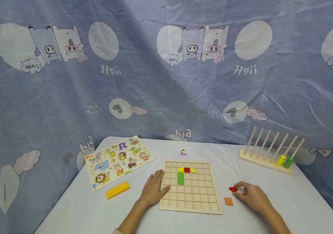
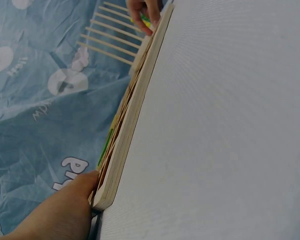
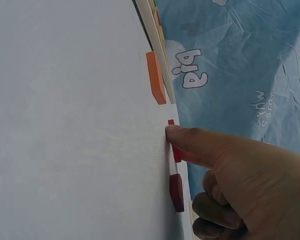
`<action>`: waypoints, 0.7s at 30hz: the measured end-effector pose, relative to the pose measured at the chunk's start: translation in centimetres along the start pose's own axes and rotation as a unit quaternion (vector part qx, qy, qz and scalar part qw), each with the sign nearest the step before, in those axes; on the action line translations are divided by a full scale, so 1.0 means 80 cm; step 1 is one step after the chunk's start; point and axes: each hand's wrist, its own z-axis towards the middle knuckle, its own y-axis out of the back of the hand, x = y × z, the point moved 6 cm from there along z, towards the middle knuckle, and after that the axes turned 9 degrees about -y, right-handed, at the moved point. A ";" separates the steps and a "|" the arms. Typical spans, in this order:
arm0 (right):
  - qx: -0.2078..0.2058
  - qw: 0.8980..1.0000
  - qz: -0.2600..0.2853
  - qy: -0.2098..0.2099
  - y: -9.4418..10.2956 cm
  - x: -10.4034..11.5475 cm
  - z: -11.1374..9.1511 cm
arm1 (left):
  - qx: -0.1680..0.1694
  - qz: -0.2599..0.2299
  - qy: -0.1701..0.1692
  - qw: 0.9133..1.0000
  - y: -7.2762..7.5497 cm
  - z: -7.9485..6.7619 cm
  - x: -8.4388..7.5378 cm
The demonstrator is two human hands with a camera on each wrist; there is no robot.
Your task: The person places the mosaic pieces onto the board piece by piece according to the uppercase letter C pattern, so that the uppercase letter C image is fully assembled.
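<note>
My left hand point(image 1: 152, 190) lies with straight fingers along the left edge of a wooden grid board point(image 1: 190, 196), its thumb over the rim. Set in the board's cells are a red square tile point(image 1: 187, 170) between two yellow triangle tiles point(image 1: 193, 170), and two green square tiles point(image 1: 180, 181) below the left one. Right of the board, my right hand point(image 1: 254, 196) pinches a red tile point(image 1: 233, 189) between thumb and forefinger, low over the table. A second red tile point(image 3: 176, 192) lies under that hand, mostly hidden in the head view. An orange square tile point(image 1: 228, 201) is close by.
A small pattern card point(image 1: 183, 152) lies behind the board. An animal puzzle point(image 1: 119, 162) and a yellow block point(image 1: 117, 190) are at left. At the back right stands a wooden peg rack point(image 1: 264, 161) with yellow and green beads. A patterned curtain point(image 1: 154, 81) hangs behind the table.
</note>
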 end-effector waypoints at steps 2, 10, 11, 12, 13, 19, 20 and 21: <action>0.002 1.000 0.008 0.000 -0.002 0.002 0.002 | 0.000 0.000 0.000 1.000 0.000 0.000 0.000; 0.017 0.999 0.037 0.005 -0.006 0.000 0.012 | -0.003 0.005 -0.005 1.000 -0.003 0.000 0.002; 0.019 0.999 0.036 -0.001 -0.006 -0.002 0.014 | -0.002 0.004 -0.005 1.000 -0.003 0.000 0.002; 0.020 0.999 0.032 -0.008 -0.006 -0.003 0.015 | -0.001 0.004 -0.003 1.000 -0.003 0.000 0.002; 0.019 0.999 0.028 -0.014 -0.005 -0.005 0.016 | -0.002 0.004 -0.003 1.000 -0.003 0.000 0.002; 0.012 0.999 0.023 -0.028 -0.003 -0.008 0.020 | -0.008 0.006 -0.007 1.000 -0.002 0.001 0.003; 0.013 0.999 0.025 -0.028 -0.003 -0.008 0.020 | -0.007 0.007 -0.006 1.000 -0.002 0.000 0.003; 0.014 0.999 0.028 -0.029 -0.003 -0.008 0.020 | -0.005 0.008 -0.005 1.000 -0.002 0.000 0.003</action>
